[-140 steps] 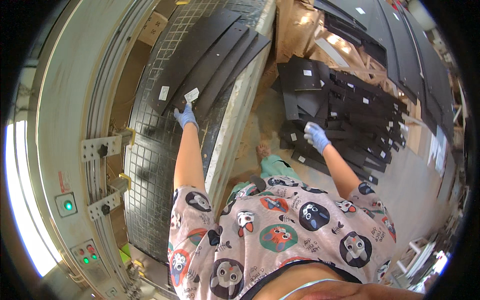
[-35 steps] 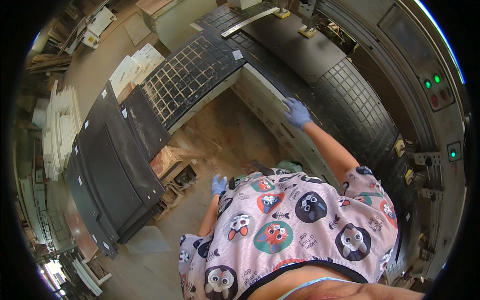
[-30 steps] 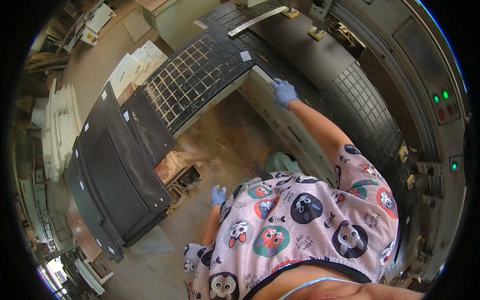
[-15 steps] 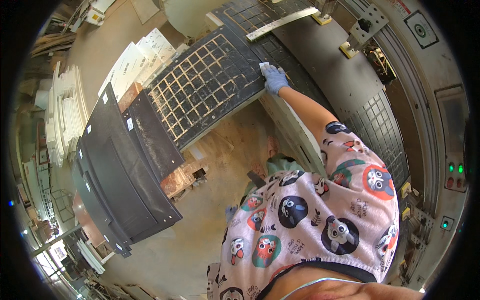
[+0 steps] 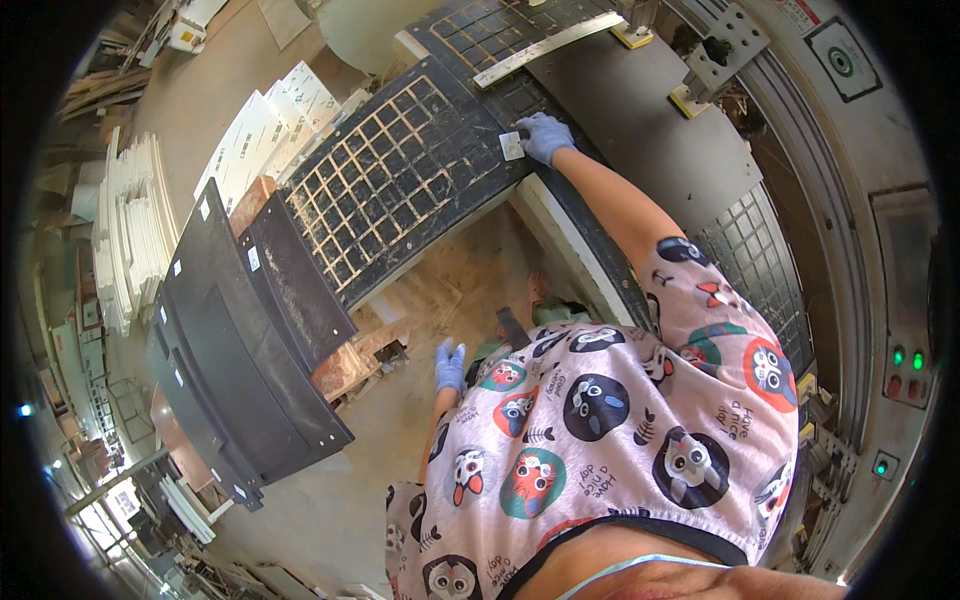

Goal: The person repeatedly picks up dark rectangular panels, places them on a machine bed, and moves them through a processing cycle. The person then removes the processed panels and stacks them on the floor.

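- The right hand (image 5: 546,136), in a blue glove, reaches out with fingers closed on a small white label (image 5: 511,146), pressed to the near corner of the black grid panel (image 5: 400,180).
- The left hand (image 5: 450,367) hangs open and empty, low beside the body.
- The step looks like labelling; next calls for smoothing it flat.

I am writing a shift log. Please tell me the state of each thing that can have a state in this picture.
right hand: gloved, pressing on the small white label
left hand: gloved, hanging free, fingers spread, holds nothing
grid panel: lying flat, one end over the floor
black curved panels: stacked
green lamps: lit
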Motion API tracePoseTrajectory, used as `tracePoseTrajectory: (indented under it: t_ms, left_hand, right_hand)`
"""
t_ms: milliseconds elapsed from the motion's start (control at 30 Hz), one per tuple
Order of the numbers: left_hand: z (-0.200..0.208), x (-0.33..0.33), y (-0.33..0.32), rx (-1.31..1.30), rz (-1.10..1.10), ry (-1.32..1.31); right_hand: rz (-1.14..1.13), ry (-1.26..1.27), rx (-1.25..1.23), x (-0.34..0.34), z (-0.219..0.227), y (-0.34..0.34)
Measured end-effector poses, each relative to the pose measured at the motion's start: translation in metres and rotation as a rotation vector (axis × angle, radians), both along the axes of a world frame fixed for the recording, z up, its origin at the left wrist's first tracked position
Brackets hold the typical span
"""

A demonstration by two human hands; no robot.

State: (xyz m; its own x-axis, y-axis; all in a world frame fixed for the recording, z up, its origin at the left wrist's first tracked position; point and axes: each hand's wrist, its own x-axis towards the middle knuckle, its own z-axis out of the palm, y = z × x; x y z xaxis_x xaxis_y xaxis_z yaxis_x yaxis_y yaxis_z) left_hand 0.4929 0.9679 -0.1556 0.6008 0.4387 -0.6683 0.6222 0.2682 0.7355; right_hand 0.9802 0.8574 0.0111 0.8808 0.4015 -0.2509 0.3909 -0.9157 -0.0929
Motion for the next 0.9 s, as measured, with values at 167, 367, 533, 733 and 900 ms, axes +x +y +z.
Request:
tracePoseTrajectory:
  t_ms: [167,367,533,733,900]
  left_hand:
    - [-0.007,-0.036,-0.018,0.038,0.098,0.08]
    - [-0.12,-0.156,-0.048,-0.015,0.227,0.194]
    - [-0.13,-0.175,-0.058,0.031,0.228,0.342]
    - [-0.133,-0.166,-0.039,-0.004,0.062,0.256]
    - [-0.12,-0.14,-0.024,-0.174,0.157,0.049]
  right_hand:
    - [-0.021,0.042,-0.158,0.007,-0.004,0.035]
    - [-0.051,0.113,-0.164,0.022,-0.016,0.031]
    - [0.028,0.146,-0.096,0.016,-0.012,0.029]
    - [-0.074,0.213,0.167,-0.013,0.015,0.033]
    - [-0.09,0.232,0.361,-0.043,0.056,0.027]
